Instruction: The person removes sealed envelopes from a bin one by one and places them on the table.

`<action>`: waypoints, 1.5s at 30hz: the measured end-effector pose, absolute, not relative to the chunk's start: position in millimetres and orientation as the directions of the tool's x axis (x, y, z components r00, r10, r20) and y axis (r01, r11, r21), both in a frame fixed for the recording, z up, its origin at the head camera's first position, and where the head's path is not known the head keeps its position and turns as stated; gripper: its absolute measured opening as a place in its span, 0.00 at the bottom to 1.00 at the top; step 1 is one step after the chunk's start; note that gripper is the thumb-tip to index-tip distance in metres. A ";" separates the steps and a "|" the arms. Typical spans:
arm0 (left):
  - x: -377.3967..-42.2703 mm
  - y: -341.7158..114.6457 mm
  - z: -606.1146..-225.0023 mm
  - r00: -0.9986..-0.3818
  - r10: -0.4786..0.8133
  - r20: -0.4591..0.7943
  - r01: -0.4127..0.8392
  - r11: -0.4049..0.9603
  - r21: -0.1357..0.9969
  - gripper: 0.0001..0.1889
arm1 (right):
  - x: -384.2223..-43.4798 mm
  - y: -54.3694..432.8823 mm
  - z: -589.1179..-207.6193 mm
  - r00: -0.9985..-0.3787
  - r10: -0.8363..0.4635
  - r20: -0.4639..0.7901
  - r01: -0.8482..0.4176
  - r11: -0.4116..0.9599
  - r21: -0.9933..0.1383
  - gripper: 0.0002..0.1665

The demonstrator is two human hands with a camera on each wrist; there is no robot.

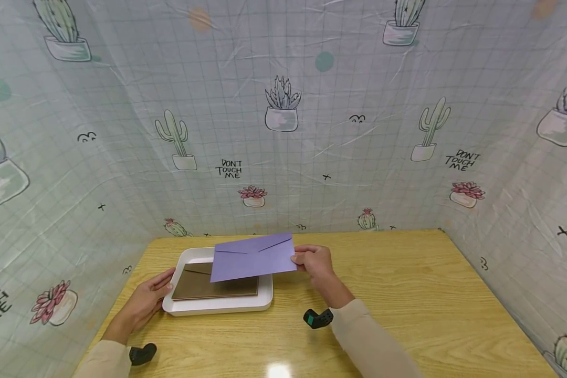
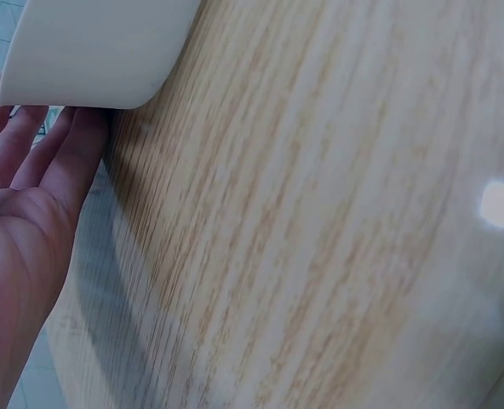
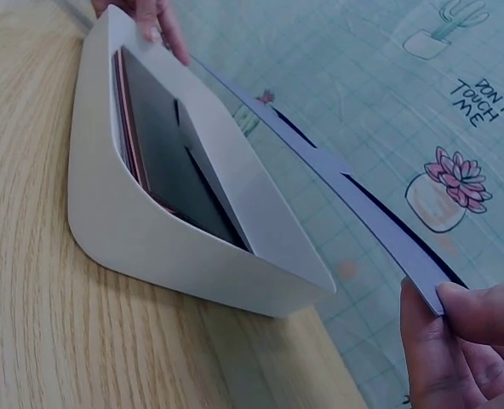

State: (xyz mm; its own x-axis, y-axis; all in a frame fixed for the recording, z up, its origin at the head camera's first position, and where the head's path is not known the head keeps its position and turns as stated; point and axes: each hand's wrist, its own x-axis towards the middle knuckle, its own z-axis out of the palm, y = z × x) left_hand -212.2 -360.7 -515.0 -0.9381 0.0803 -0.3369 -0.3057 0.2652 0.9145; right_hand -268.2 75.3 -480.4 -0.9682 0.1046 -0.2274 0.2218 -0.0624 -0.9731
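My right hand pinches a purple envelope at its right edge, thumb on the near face. The envelope is tilted above a white tray, its flap side toward the head camera. Brown envelopes lie stacked in the tray, partly covered by the purple one in the head view. At the tray's left end, my left hand holds the side, thumb at the rim. The left wrist view shows its fingers curving in beneath the tray edge, their tips hidden.
The tray stands on the left part of a wooden table. A curtain with cactus prints hangs behind the table and along both sides. Black devices are on both wrists, one by the right sleeve.
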 end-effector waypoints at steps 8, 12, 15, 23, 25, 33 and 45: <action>-209.5 -361.0 -515.8 -0.937 0.074 -0.340 -0.312 0.256 0.915 0.34 | -269.4 83.7 -481.4 -0.964 0.098 -0.248 0.242 -0.073 -0.968 0.15; -209.2 -359.7 -515.7 -0.936 0.070 -0.345 -0.317 0.260 0.912 0.34 | -270.1 87.8 -483.2 -0.963 0.098 -0.251 0.244 -0.076 -0.967 0.16; -208.8 -359.6 -515.9 -0.936 0.066 -0.345 -0.318 0.260 0.912 0.34 | -270.7 90.8 -484.2 -0.962 0.094 -0.257 0.250 -0.081 -0.965 0.16; -209.4 -363.1 -516.5 -0.937 0.091 -0.337 -0.304 0.263 0.915 0.34 | -271.9 99.9 -485.4 -0.961 0.102 -0.259 0.251 -0.082 -0.965 0.16; -209.4 -363.1 -516.3 -0.937 0.094 -0.337 -0.303 0.261 0.916 0.34 | -272.3 102.4 -485.2 -0.960 0.103 -0.259 0.252 -0.077 -0.965 0.17; -209.2 -360.7 -515.9 -0.936 0.089 -0.342 -0.310 0.259 0.915 0.34 | -273.7 112.3 -485.2 -0.954 0.112 -0.279 0.273 -0.070 -0.959 0.17; -210.9 -362.4 -518.3 -0.937 0.093 -0.336 -0.304 0.254 0.918 0.34 | -276.4 125.3 -484.7 -0.953 0.108 -0.283 0.274 -0.089 -0.958 0.18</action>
